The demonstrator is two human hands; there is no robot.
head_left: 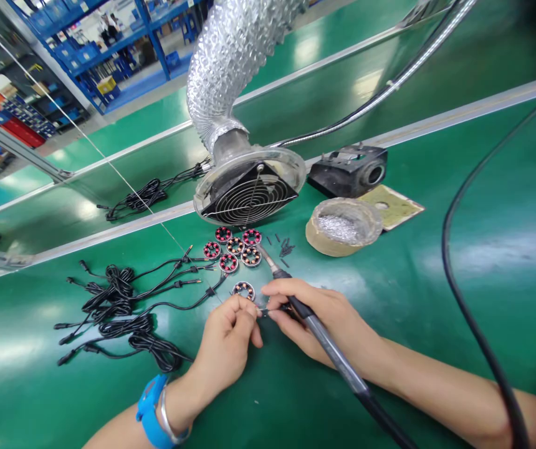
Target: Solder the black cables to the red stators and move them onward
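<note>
My right hand is closed around a soldering iron, whose tip points up and away near several ring-shaped copper-wound coils. Its thumb and fingers also pinch a small dark piece, too small to name, close to my left fingertips. My left hand is closed in a pinch; what lies between its fingers is mostly hidden. Just beyond those fingertips is a single wound coil ring, partly covered by them. Short black tube pieces lie right of the coil group.
Bundled black cables spread over the left of the green table. A round fume extractor hood hangs behind the coils. At back right are a tub of metal shavings, a yellow sponge and a black iron stand.
</note>
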